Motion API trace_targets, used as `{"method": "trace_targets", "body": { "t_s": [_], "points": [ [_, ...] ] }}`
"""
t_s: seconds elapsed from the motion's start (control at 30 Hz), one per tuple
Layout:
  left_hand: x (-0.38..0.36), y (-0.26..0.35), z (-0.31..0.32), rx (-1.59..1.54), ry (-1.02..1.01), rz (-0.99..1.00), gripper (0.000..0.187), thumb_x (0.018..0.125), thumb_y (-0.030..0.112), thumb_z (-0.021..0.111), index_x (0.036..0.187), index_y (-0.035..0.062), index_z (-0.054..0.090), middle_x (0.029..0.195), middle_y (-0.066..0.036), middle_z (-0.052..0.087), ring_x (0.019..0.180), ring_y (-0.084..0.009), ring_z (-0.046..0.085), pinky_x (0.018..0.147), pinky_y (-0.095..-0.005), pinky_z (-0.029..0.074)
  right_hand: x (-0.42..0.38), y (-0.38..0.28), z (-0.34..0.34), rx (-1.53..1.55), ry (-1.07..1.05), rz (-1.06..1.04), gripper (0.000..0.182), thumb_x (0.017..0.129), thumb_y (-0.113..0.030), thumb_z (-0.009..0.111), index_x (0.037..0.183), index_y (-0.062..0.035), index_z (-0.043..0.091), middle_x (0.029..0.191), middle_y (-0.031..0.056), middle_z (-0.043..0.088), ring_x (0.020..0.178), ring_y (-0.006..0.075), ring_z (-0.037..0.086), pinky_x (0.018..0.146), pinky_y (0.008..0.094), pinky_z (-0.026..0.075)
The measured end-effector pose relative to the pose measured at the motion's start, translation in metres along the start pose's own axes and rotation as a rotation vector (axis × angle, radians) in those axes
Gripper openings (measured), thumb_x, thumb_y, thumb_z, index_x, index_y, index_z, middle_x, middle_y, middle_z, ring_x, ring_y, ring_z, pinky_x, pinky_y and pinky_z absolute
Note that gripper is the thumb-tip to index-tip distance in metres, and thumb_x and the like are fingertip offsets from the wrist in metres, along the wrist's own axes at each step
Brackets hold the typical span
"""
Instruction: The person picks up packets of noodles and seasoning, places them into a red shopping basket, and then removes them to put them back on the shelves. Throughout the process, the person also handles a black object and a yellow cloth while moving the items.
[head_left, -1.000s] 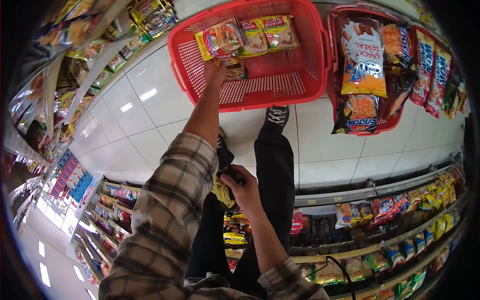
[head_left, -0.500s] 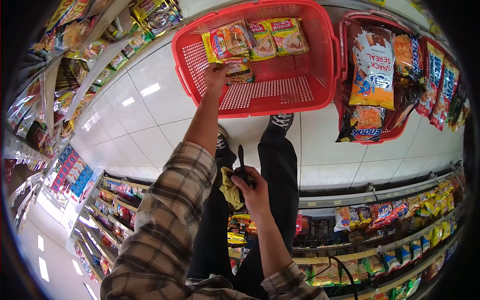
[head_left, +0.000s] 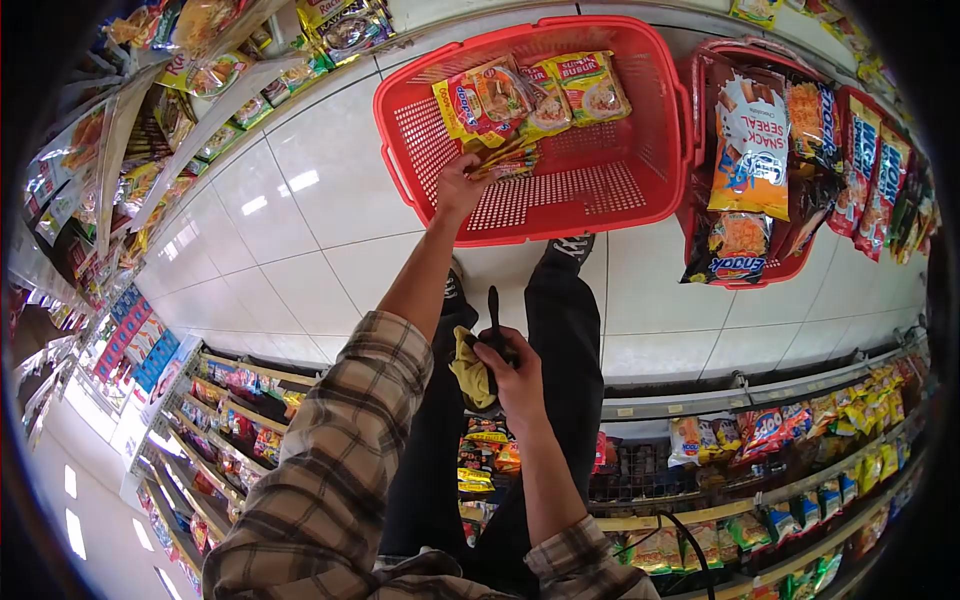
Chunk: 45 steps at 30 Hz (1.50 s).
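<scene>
In the red plastic basket (head_left: 560, 225), my left hand (head_left: 460, 188) is closed on the near edge of a small stack of food packets (head_left: 512, 160), tilted so their edges show. Touching them from behind is a larger yellow and red packet (head_left: 480, 105) with food pictured on it. Yellow packets marked "Bubur" (head_left: 592, 88) lie to its right, against the far wall. Over my legs, my right hand (head_left: 512, 370) grips a yellow cloth (head_left: 468, 368) together with a black-handled tool (head_left: 494, 312), whose lower end is hidden.
To the right stands a second red basket (head_left: 690, 235), full of snack bags, including a large cereal snack bag (head_left: 748, 140). Stocked shelves (head_left: 165, 130) line the left, and more shelving (head_left: 700, 490) runs behind my legs. White floor tiles (head_left: 310, 215) lie between.
My left hand has shifted with the stack of packets, which has turned from face-up to edge-on. The view has moved slightly, so the basket appears further right. My right hand keeps its grip.
</scene>
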<state>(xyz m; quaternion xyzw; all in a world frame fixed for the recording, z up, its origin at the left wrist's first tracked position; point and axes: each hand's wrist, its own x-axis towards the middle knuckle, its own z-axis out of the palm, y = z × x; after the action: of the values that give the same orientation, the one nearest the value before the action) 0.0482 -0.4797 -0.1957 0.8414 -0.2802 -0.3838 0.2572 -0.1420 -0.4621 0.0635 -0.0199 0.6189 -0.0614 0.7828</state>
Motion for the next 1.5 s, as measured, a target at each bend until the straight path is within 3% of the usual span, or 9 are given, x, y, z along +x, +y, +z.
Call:
{"method": "trace_targets", "body": {
  "t_s": [0.13,0.27,0.4,0.53,0.67,1.1,1.23,1.4,1.5],
  "points": [
    [-0.004,0.026,-0.009,0.069,-0.063,0.036,0.034,0.074,0.023,0.081,0.09,0.0005,0.061,0.084,-0.015,0.067,0.073,-0.0219,0.067,0.067,-0.0325,0.052,-0.001,0.008,0.0,-0.035,0.003,-0.008,0.02,0.083,-0.006,0.07,0.1,-0.0016,0.062,0.087,0.003,0.064,0.08,0.0091,0.061,0.073,0.0231,0.048],
    [-0.006,0.036,-0.02,0.059,-0.111,0.304,0.04,0.078,0.028,0.077,0.1,0.0003,0.057,0.087,-0.018,0.067,0.078,-0.0292,0.069,0.066,-0.038,0.054,-0.003,0.006,-0.001,-0.06,0.008,0.006,0.021,0.083,-0.004,0.069,0.102,-0.0005,0.061,0.09,0.0041,0.065,0.081,0.01,0.062,0.075,0.0236,0.051],
    [-0.007,0.015,-0.021,0.394,-0.178,0.384,0.042,0.088,0.034,0.064,0.115,0.005,0.051,0.085,-0.016,0.066,0.078,-0.0364,0.066,0.065,-0.0435,0.054,-0.003,0.006,-0.001,-0.059,-0.01,-0.002,0.021,0.083,-0.003,0.069,0.103,0.0003,0.061,0.093,0.0054,0.066,0.082,0.0106,0.063,0.075,0.024,0.052],
    [-0.016,0.017,-0.011,0.784,-0.204,0.483,0.044,0.094,0.048,0.046,0.12,0.0119,0.05,0.089,-0.012,0.063,0.07,-0.0338,0.066,0.063,-0.0434,0.055,-0.005,0.004,0.001,-0.047,-0.018,-0.004,0.019,0.084,-0.007,0.069,0.101,-0.0024,0.062,0.086,0.0023,0.064,0.079,0.0081,0.061,0.073,0.0225,0.048],
    [-0.014,0.014,-0.002,1.014,-0.188,0.554,0.041,0.094,0.046,0.047,0.124,0.0175,0.048,0.092,-0.007,0.066,0.063,-0.0273,0.066,0.065,-0.0398,0.052,-0.003,0.008,-0.003,-0.051,-0.023,-0.017,0.018,0.084,-0.006,0.069,0.101,-0.0027,0.062,0.087,0.0019,0.064,0.08,0.0077,0.061,0.073,0.0225,0.048],
    [-0.003,0.047,0.013,0.919,-0.06,0.497,0.032,0.08,0.023,0.059,0.109,0.0106,0.054,0.104,-0.013,0.055,0.098,-0.031,0.059,0.077,-0.0457,0.051,0.001,-0.002,-0.014,-0.047,-0.033,0.013,0.028,0.083,-0.005,0.072,0.107,0.0007,0.059,0.095,0.0047,0.065,0.085,0.0099,0.062,0.078,0.0234,0.051],
    [-0.008,0.045,0.022,0.844,0.046,0.545,0.03,0.079,0.021,0.059,0.106,0.0088,0.054,0.106,-0.011,0.055,0.098,-0.0305,0.057,0.08,-0.046,0.049,0.001,-0.006,-0.016,-0.04,-0.033,0.011,0.028,0.083,-0.005,0.072,0.107,0.0011,0.058,0.095,0.0046,0.065,0.085,0.0097,0.062,0.078,0.0232,0.051],
    [0.004,0.04,0.027,0.821,-0.037,0.499,0.046,0.088,0.05,0.057,0.105,0.007,0.054,0.102,-0.013,0.057,0.09,-0.0311,0.062,0.066,-0.0427,0.054,0.003,-0.006,-0.018,-0.046,-0.037,0.01,0.027,0.083,-0.005,0.071,0.106,0.0006,0.058,0.094,0.0041,0.064,0.085,0.0096,0.062,0.078,0.0229,0.05],
    [0.008,0.035,0.025,0.745,-0.107,0.499,0.034,0.091,0.037,0.056,0.111,0.01,0.051,0.101,-0.013,0.061,0.08,-0.0323,0.066,0.059,-0.0425,0.056,0.002,-0.007,-0.018,-0.072,-0.041,0.014,0.027,0.083,-0.005,0.071,0.106,0.0002,0.058,0.094,0.0039,0.064,0.086,0.0095,0.062,0.077,0.023,0.05]
  ]
}}
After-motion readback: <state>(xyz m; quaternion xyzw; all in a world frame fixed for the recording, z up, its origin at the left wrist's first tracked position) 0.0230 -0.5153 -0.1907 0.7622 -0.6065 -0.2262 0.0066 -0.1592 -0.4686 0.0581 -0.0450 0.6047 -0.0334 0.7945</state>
